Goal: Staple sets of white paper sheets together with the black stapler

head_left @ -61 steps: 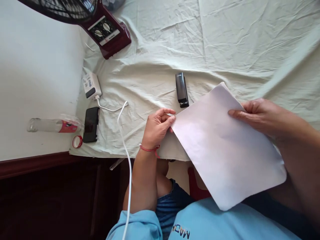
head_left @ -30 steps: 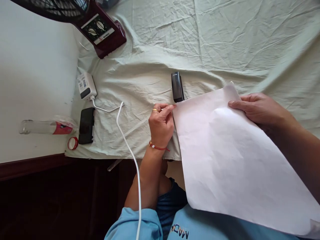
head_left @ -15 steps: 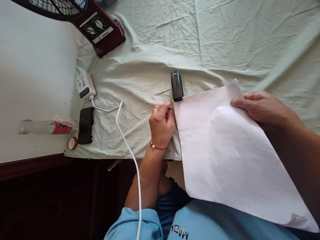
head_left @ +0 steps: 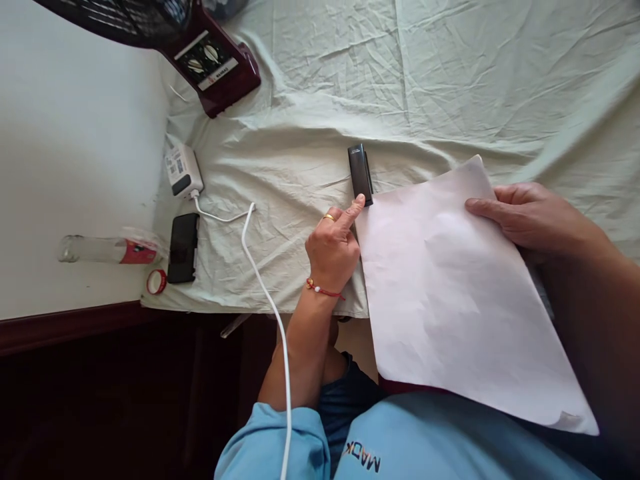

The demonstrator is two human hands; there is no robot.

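A small black stapler (head_left: 359, 175) lies on the cloth, its near end at the top left corner of a large white sheet of paper (head_left: 440, 300). My left hand (head_left: 333, 250) reaches to it with the index finger stretched out, its tip on top of the stapler's near end. The other left fingers are curled and grip nothing that I can see. My right hand (head_left: 520, 213) pinches the sheet's right edge, thumb on top, other fingers underneath. Whether the paper sits between the stapler's jaws is hidden. The sheet's lower part hangs over my lap, one bottom corner creased.
A pale green cloth (head_left: 310, 100) covers the table. On the left are a dark red fan (head_left: 225, 80), a white adapter (head_left: 184, 171), a black phone (head_left: 183, 248), a glass bottle (head_left: 100, 249) and a red ring (head_left: 157, 282). A white cable (head_left: 263, 287) runs past my left arm.
My left index finger has moved from beside the paper's corner up onto the stapler's near end. The paper's lower right corner has shifted left and up. My right hand keeps its pinch.
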